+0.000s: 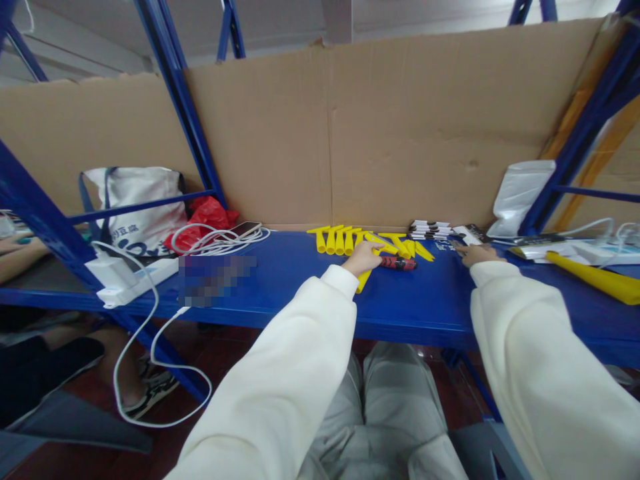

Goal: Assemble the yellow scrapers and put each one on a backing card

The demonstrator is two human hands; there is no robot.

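Note:
My left hand is closed around a yellow plastic piece, whose tube-like end sticks out below the fingers. Just right of it lies a dark red and black handle, like a screwdriver's. Behind the hand, several yellow T-shaped pieces lie in a row, with more yellow parts to the right. My right hand reaches down to the blue tabletop with its fingers drawn together beside small scattered bits. What its fingertips hold, if anything, is too small to tell.
A stack of black-and-white packets stands before the cardboard wall. To the right are a clear plastic bag and a long yellow object. White cables, a power strip and a cloth bag occupy the left; another person's arm shows beyond.

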